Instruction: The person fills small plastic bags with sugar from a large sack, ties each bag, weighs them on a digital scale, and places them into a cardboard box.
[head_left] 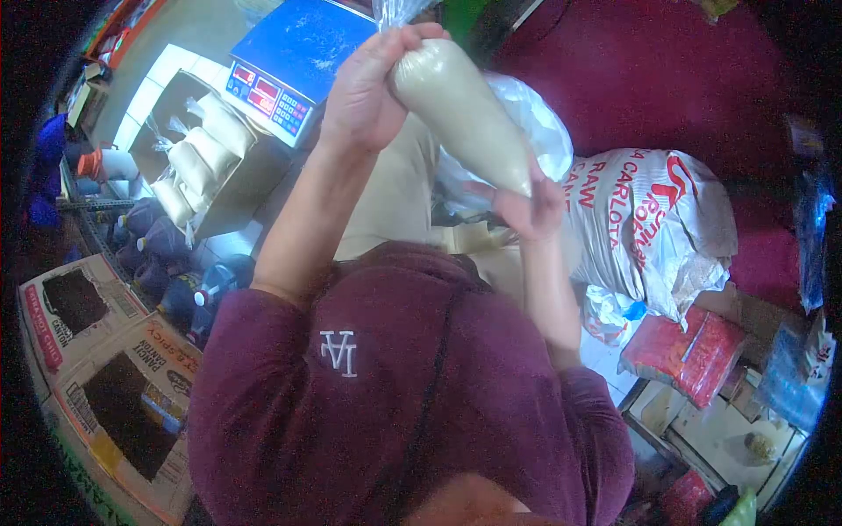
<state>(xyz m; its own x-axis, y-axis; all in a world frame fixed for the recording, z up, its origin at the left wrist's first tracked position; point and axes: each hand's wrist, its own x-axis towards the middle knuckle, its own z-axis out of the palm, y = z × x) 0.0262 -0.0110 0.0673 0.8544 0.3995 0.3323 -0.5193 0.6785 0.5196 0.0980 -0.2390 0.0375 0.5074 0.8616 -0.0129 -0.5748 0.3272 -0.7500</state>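
Observation:
A long clear plastic bag (460, 110), packed tight with pale sugar-like contents, is held up at a slant before me. My left hand (373, 83) is closed around its upper end, where the loose plastic neck (399, 12) sticks up past the fingers. At the lower end, my right hand (532, 209) grips the bag's bottom, thumb and fingers on either side. Just beyond my left hand is a blue digital scale (303, 44) with a lit red display. Behind the bag I see crumpled white plastic (535, 118).
On the left, a cardboard box (232, 180) holds several similar filled bags (197, 162). Dark jugs (162, 241) and cut cartons (132, 351) stand nearer. On the right are a large printed raw cane sack (649, 219) and a red plastic-wrapped pack (684, 351).

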